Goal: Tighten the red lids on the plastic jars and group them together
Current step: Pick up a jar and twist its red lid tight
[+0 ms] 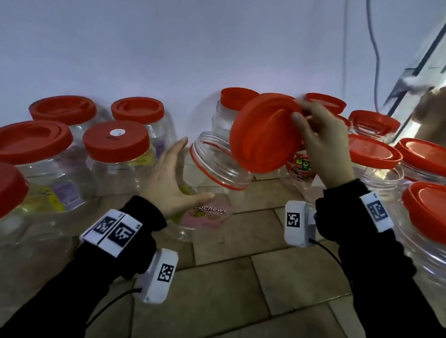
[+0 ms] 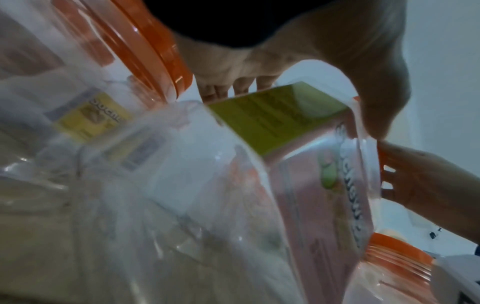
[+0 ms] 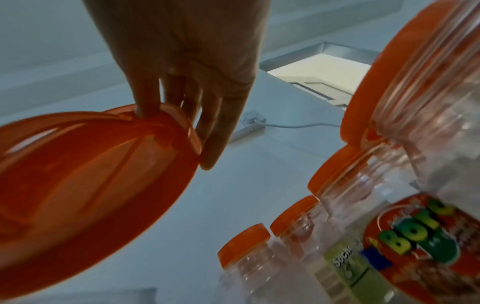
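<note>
Red lid [image 1: 263, 134] in right hand [image 1: 322, 145], above tilted open jar [image 1: 217, 169].

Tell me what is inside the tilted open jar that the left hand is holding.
The tilted open jar looks empty through its mouth: only clear ribbed wall shows. The left hand and the pink label hide its lower part, and the red lid in the right hand covers part of the rim.

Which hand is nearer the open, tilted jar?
Left. The left hand spans the open jar at its side; the right hand holds the red lid beside its mouth.
</note>
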Tool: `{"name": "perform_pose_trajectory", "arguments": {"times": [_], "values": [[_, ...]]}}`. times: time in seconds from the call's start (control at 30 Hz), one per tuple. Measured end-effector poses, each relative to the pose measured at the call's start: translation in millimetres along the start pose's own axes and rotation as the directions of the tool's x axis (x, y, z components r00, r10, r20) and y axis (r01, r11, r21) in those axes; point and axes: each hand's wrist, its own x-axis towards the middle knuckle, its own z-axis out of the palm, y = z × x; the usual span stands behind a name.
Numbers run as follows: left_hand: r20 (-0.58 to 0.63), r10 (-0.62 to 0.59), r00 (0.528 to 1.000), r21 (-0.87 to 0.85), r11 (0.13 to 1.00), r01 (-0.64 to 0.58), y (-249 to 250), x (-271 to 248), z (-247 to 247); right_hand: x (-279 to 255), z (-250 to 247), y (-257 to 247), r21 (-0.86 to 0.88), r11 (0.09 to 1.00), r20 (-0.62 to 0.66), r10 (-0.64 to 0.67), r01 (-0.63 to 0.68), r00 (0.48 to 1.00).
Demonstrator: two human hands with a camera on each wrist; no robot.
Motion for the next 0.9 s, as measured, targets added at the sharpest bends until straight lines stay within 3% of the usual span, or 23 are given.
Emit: {"name": "perform_pose_trajectory", "arguments": {"times": [0.23, 0.43, 0.6, 0.9], "values": [[0.129, 0.146, 0.981, -0.133, 0.983, -0.129, -2, -7, 15, -10, 19, 27, -0.021, 0.986, 0.303, 0.162, -0.164, 0.939], [0.199, 0.192, 0.961, -0.095, 0.98, -0.176, 1, -3, 19, -14, 26, 39, -0.035, 0.971, 0.431, 0.228, -0.237, 0.873], [0.219, 0.21, 0.953, -0.082, 0.977, -0.196, 2, -2, 17, -20, 29, 31, -0.029, 0.973, 0.494, 0.212, -0.228, 0.843], [0.169, 0.213, 0.962, -0.064, 0.977, -0.205, -8, 5, 17, -20, 30, 15, -0.085, 0.985, 0.456, 0.174, -0.152, 0.873]]}}
